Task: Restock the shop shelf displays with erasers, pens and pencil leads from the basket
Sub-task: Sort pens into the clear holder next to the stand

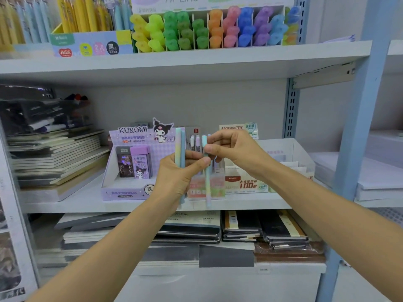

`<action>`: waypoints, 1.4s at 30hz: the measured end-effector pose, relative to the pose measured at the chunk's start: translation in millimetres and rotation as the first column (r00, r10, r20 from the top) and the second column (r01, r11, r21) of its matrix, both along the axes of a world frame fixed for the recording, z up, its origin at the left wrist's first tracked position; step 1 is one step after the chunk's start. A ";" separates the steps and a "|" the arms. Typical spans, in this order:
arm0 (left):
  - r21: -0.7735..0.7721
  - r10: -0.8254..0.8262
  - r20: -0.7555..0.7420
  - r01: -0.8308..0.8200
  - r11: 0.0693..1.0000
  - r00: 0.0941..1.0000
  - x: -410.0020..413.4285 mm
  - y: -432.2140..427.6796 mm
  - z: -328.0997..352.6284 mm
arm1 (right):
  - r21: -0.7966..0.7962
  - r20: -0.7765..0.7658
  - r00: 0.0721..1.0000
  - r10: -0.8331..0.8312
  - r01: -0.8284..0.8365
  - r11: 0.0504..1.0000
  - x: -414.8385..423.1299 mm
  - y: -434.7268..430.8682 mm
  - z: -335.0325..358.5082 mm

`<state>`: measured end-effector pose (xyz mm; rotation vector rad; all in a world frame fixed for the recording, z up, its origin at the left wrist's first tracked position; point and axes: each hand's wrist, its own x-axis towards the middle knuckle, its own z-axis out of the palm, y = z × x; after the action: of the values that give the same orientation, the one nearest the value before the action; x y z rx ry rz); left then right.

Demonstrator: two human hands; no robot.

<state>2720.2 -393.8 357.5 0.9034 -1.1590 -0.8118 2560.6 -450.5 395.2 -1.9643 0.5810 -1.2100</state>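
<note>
Pastel pens point(180, 147) stand upright in the left hand point(176, 177), fingers curled round them. Just right, the right hand point(235, 149) pinches a third pen point(207, 182) before the Kuromi display point(130, 162).

Light is bright and even around my fingers point(220, 139), shadows faint. Far left of them, glossy plastic-wrapped dark packs point(32, 114) glare and blur.

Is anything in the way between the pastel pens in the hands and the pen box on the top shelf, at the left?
Nothing visible does. The left hand and right hand hold the pastel pens in open air in front of the middle shelf; the pen box above is open at its top.
</note>
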 end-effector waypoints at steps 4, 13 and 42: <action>0.059 0.022 0.015 -0.023 0.998 1.000 5.8 -5.2 3.4 | -0.004 0.096 0.993 -0.068 0.069 0.998 -7.7 -7.2 14.9; 0.344 -0.338 -0.205 0.391 0.854 0.918 24.3 -5.9 12.1 | -0.063 0.089 0.903 -0.420 0.426 0.902 -13.4 -47.6 4.6; 0.186 -0.451 -0.142 0.472 0.862 0.881 36.6 -12.4 -14.7 | -0.382 -0.227 0.864 -0.450 0.346 0.857 -6.2 -78.6 -5.1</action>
<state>2756.8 -406.2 342.9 0.7571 -1.2389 -1.3822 2554.4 -529.0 390.1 -2.4260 1.0548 -1.3212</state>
